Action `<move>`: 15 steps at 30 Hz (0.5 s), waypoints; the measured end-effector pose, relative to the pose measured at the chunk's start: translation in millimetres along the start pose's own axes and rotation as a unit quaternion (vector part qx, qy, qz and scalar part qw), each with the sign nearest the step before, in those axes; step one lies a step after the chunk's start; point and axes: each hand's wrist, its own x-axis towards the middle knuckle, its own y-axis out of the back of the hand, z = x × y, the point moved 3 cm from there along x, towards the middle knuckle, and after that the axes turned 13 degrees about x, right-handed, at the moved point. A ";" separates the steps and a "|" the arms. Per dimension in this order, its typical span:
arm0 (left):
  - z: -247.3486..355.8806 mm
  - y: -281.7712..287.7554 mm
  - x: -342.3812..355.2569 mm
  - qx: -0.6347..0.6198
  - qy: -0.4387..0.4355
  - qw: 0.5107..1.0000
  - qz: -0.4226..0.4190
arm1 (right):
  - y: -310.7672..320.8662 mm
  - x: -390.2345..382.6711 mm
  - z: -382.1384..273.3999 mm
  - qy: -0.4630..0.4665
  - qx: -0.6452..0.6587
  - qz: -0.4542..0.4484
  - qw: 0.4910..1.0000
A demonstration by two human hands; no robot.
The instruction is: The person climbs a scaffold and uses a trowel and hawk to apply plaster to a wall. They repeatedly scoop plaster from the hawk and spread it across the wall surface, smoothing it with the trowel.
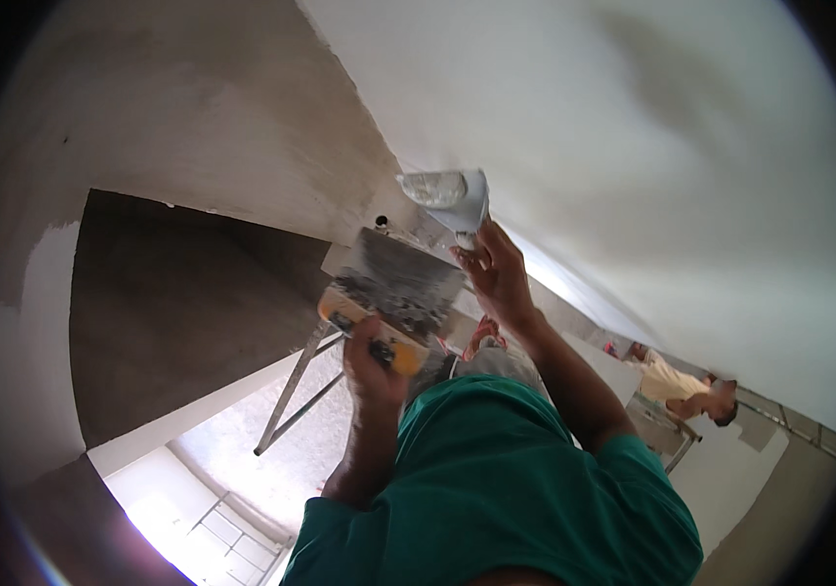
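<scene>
My left hand (pixel 373 371) is closed round the yellow-orange handle of a wide putty knife (pixel 406 276). Grey smears of filler cover its broad blade, which faces up in front of my chest. Raised a little higher, my right hand (pixel 502 273) grips a smaller putty knife (pixel 469 203) by its handle. A pale lump of filler (pixel 437 186) sits on that blade near its edge. The two blades are apart, and the smaller one is close to the corner where the brown-grey wall (pixel 271 117) meets the smooth white surface (pixel 574 107).
Metal frame legs (pixel 291 396) stand low on the left, above a bright floor (pixel 242 435). A dark recessed opening (pixel 183 303) lies left of my hands. At the right, another person (pixel 677 383) is near a metal rail (pixel 789 420).
</scene>
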 end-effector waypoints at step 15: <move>73.2 -6.3 47.0 0.073 -0.025 0.994 -0.077 | -45.6 36.3 18.6 0.171 -0.232 -0.012 0.957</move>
